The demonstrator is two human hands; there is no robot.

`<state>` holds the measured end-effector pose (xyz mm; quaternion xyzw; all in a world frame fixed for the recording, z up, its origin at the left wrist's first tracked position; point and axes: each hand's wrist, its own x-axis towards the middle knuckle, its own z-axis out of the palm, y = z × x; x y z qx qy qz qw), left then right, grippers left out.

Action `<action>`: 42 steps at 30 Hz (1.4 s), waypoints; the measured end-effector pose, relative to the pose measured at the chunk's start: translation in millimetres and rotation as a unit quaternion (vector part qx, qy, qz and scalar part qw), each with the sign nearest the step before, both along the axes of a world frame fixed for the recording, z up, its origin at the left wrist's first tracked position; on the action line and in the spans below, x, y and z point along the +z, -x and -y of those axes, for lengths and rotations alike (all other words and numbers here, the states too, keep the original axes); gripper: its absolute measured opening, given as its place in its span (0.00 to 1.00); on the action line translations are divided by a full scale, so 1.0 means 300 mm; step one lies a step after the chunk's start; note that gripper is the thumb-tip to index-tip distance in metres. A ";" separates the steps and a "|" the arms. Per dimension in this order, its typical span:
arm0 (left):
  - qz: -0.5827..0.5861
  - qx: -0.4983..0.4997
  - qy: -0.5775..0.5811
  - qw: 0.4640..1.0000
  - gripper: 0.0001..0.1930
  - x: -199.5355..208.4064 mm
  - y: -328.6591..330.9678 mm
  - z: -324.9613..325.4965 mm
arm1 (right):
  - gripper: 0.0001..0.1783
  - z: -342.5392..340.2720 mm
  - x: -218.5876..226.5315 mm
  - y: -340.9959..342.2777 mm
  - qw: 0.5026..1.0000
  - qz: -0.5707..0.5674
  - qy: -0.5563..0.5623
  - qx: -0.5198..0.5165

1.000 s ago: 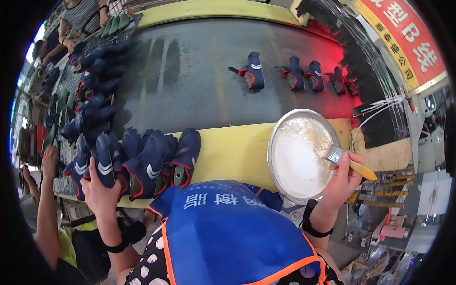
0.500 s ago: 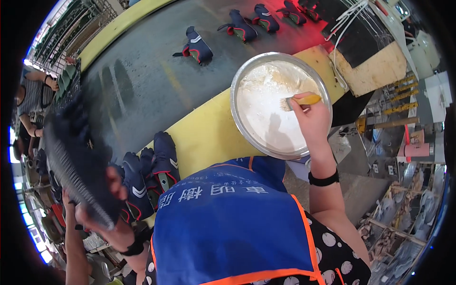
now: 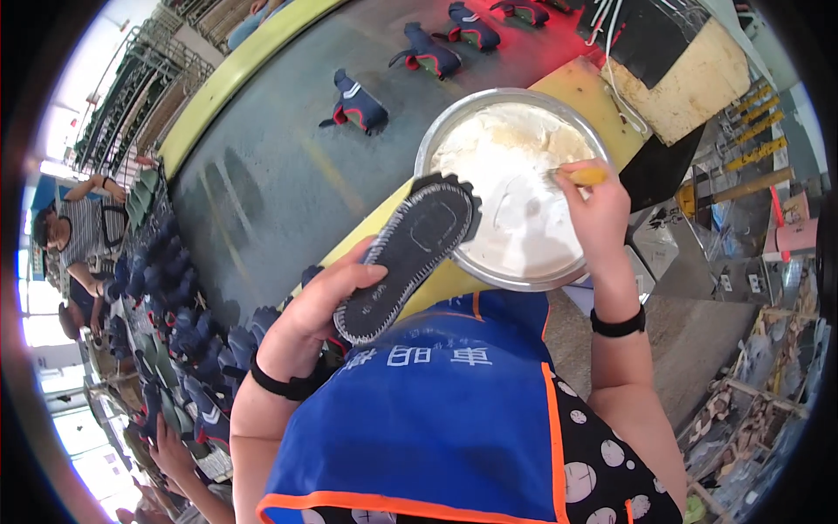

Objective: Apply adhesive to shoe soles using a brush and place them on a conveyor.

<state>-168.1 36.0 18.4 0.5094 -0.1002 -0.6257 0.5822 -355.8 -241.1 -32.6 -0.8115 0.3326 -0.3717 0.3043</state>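
Note:
My left hand [image 3: 325,293] grips a black shoe sole [image 3: 417,234] near its heel end, thumb on top. Its face with white stitching round the rim is turned up, and its toe end overlaps the left edge of a metal bowl [image 3: 524,285]. White paste [image 3: 511,214] fills much of this bowl. Over the paste, my right hand [image 3: 601,214] pinches a brush [image 3: 587,176] by its yellow handle. The bristle end is close to the paste; whether it touches I cannot tell.
Dark blue shoe uppers with red edging [image 3: 356,106] stand spaced along a grey conveyor belt [image 3: 288,162], under red light at the far end. More uppers [image 3: 179,336] crowd the left. Another person [image 3: 83,223] is beyond them; a co-worker's hand [image 3: 170,450] reaches in lower left.
My left hand has brought the sole from the far left to beside the bowl, its stitched face now up. My right hand with the brush has shifted slightly right over the paste.

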 end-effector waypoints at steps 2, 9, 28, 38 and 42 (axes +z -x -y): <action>0.016 -0.035 -0.007 0.999 0.29 0.011 -0.004 0.024 | 0.07 -0.033 0.032 0.007 0.998 -0.001 0.045 0.036; 0.056 -0.068 -0.077 0.993 0.27 0.056 0.018 0.089 | 0.13 -0.200 0.124 0.002 0.922 0.093 0.232 0.296; 0.021 -0.055 -0.036 0.998 0.31 0.003 0.017 -0.014 | 0.07 -0.185 0.065 -0.093 0.977 0.126 -0.010 0.171; 0.163 -0.023 -0.016 0.986 0.39 -0.044 0.031 -0.037 | 0.08 -0.245 0.076 -0.109 0.981 0.129 -0.052 0.135; 0.198 -0.025 0.027 0.979 0.37 -0.052 0.032 -0.043 | 0.09 -0.247 0.070 -0.130 0.978 0.161 -0.056 0.120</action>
